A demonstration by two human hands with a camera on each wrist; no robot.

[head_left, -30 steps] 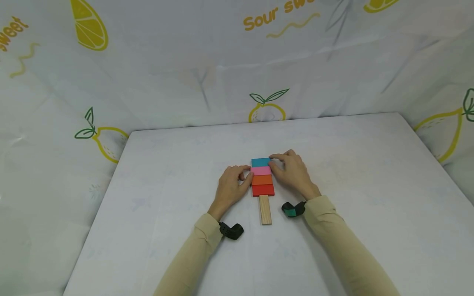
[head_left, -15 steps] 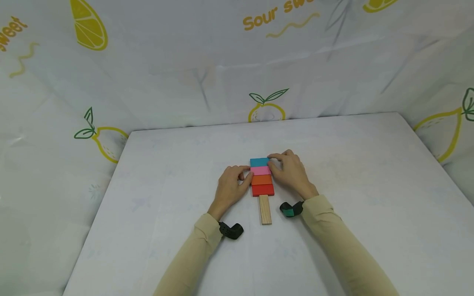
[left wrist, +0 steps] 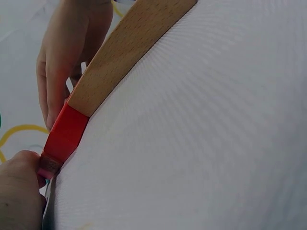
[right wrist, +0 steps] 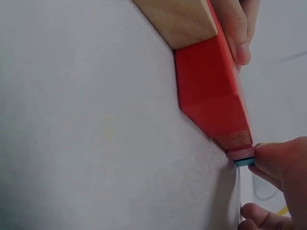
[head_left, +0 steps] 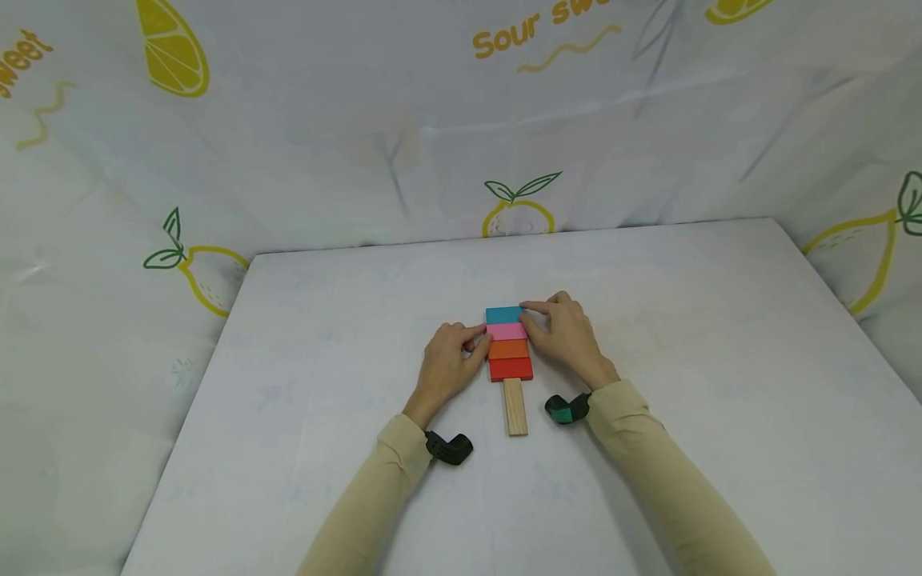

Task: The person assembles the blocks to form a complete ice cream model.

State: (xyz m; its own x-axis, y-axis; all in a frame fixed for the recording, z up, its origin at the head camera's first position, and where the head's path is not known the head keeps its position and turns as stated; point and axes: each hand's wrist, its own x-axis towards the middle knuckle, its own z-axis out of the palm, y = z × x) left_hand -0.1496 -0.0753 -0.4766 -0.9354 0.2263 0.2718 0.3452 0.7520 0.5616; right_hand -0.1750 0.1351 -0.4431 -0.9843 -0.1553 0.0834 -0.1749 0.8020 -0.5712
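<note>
A column of blocks lies on the table in the head view. From far to near come a blue block (head_left: 504, 315), a pink block (head_left: 507, 331), an orange block (head_left: 508, 349) and a red block (head_left: 511, 369). A bare wooden block (head_left: 515, 407) points lengthwise toward me from the red one. My left hand (head_left: 448, 364) pinches the left end of the pink block between thumb and index finger. Across from it, my right hand (head_left: 569, 332) holds the blue block's right end with thumb and index finger. Close up, the right thumb (right wrist: 276, 155) covers part of that end.
The white table (head_left: 324, 320) surrounds the blocks on all sides. A cloth with lemon prints (head_left: 519, 218) hangs behind its far edge. Black wrist cameras (head_left: 449, 449) sit beside both sleeves, near the wooden block.
My right hand has shifted slightly left, and the blue block has slid a little left with it, more in line with the pink one. The left hand stays put.
</note>
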